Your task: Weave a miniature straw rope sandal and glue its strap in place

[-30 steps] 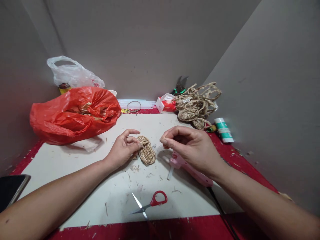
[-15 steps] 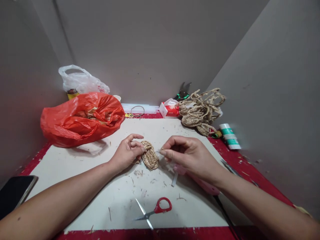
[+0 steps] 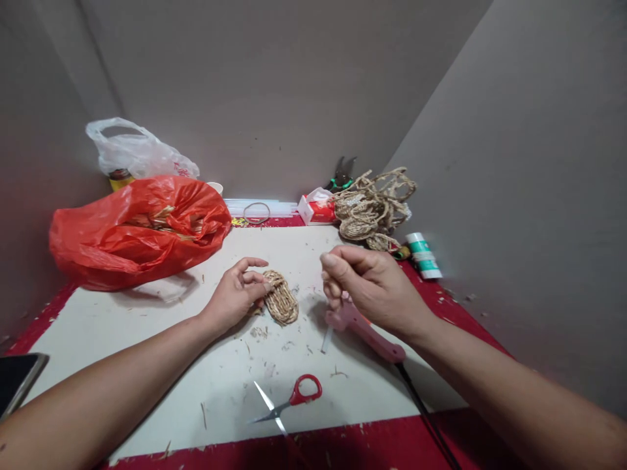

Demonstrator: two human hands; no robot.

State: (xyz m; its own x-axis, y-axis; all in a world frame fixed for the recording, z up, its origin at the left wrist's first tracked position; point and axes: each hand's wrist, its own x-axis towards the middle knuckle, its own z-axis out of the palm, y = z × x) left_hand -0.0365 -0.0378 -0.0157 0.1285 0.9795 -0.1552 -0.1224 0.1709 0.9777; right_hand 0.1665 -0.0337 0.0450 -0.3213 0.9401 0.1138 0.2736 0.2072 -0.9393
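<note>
My left hand (image 3: pixel 235 294) grips the upper left end of a small oval sole-like piece of coiled straw rope (image 3: pixel 281 300) between thumb and fingers. The piece rests on the pale sheet. Above and to the right of it, my right hand (image 3: pixel 375 284) is raised with thumb and fingers pinched together; whatever is between the tips is too small to make out. Under that hand lies a pink glue gun (image 3: pixel 375 336) with a black cord, partly covered by the fingers. Nearer to me, scissors with red handles (image 3: pixel 304 390) lie spread apart on the sheet.
A red plastic bag (image 3: pixel 142 235) with straw inside stands at the left. At the back right are a tissue pack (image 3: pixel 321 212), pruning shears (image 3: pixel 343 173) and a heap of straw rope (image 3: pixel 375 209). White-green rolls (image 3: pixel 424 256) stand at the right, a phone (image 3: pixel 19 385) at the left edge.
My right hand has lifted away from the straw piece, its pinched fingertips turning upward. More of the glue gun shows. My left hand keeps its hold; the whole view has shifted slightly.
</note>
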